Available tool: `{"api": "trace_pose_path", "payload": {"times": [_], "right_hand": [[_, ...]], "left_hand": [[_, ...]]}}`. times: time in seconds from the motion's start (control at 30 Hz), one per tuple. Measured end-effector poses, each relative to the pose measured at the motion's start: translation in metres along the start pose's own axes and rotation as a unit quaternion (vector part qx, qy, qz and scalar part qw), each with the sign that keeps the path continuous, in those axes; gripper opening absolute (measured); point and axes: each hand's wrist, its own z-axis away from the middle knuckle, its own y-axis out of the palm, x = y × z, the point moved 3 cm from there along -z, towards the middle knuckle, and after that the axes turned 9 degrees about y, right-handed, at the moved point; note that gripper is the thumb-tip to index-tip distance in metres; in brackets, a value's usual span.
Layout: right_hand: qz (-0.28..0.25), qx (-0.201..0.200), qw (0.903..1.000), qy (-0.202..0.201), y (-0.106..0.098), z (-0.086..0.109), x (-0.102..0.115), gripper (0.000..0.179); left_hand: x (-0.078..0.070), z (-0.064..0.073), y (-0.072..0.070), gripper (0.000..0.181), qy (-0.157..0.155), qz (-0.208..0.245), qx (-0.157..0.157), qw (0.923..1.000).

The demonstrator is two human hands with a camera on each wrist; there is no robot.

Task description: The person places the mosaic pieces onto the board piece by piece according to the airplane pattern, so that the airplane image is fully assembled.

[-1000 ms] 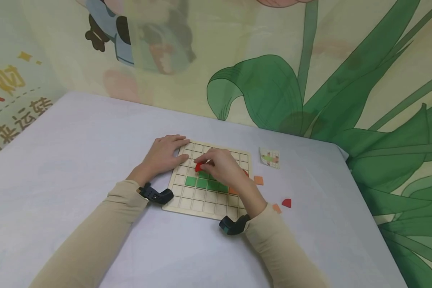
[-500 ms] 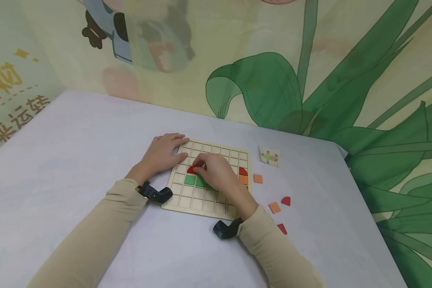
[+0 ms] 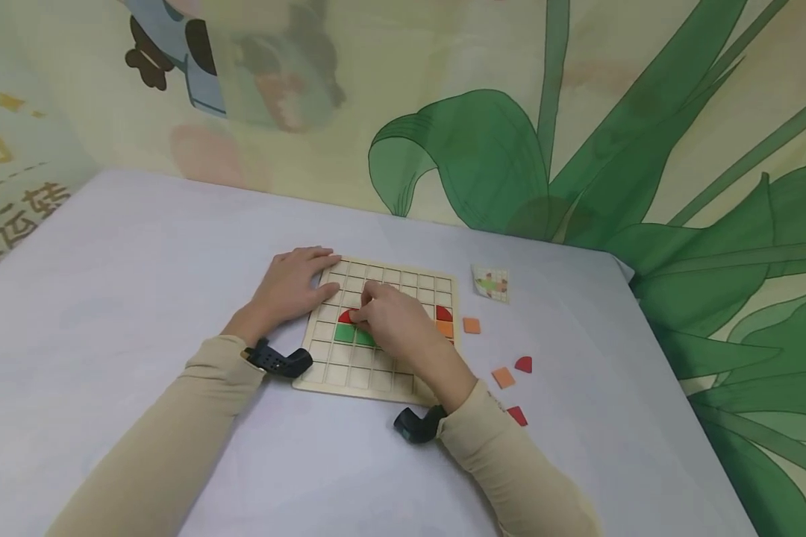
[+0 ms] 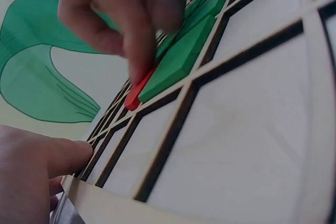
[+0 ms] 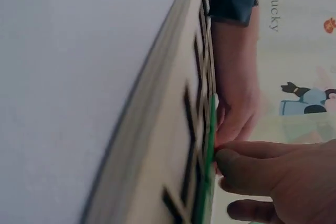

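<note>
A light wooden grid board [image 3: 339,377] lies on the table, a row of green square tiles [image 3: 344,333] set in its cells. My left hand [image 3: 292,286] rests at the board's upper left edge, fingers extended. Over the board's middle, my right hand [image 3: 403,324] has thumb and fingertip at a red round-edged tile [image 3: 345,317], just beyond the leftmost green tile. In the left wrist view a fingertip touches this red tile [image 4: 134,97], which lies low against the green one. Thumb and forefinger come close together there in the right wrist view. The hand hides part of the green row.
On the board's right side sit another red tile [image 3: 444,313] and an orange square [image 3: 445,329]. Loose on the cloth to the right are orange squares [image 3: 472,325] and red pieces [image 3: 523,365]. A small pattern card [image 3: 491,284] lies behind them.
My right hand carried the red tile left and down to the cell beyond the leftmost green tile, then stayed there. My left hand kept its place. The head view shifted slightly.
</note>
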Motion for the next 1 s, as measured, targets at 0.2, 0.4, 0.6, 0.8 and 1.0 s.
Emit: {"api": "trace_pose_path", "payload": {"times": [0.2, 0.4, 0.6, 0.8, 1.0], "right_hand": [[-0.06, 0.038, 0.9955, -0.064, -0.019, 0.034, -0.02, 0.016], [-0.079, 0.103, 0.9895, 0.064, -0.028, 0.094, -0.085, 0.026], [-0.08, 0.187, 0.9629, 0.177, -0.005, 0.144, -0.12, 0.035], [-0.096, 0.138, 0.971, 0.17, 0.01, 0.16, -0.126, 0.026], [-0.129, 0.145, 0.9691, 0.152, 0.004, 0.154, -0.125, 0.022]], "left_hand": [[0.005, 0.005, -0.003, 0.056, -0.013, 0.002, -0.007, 0.9999], [0.007, 0.005, -0.005, 0.056, -0.015, -0.001, -0.003, 0.9999], [0.008, 0.003, -0.004, 0.056, -0.014, 0.001, -0.001, 0.9999], [0.007, 0.003, -0.002, 0.056, -0.013, 0.009, 0.001, 0.9999], [0.003, 0.001, 0.0, 0.056, -0.001, 0.011, 0.002, 0.9999]]}}
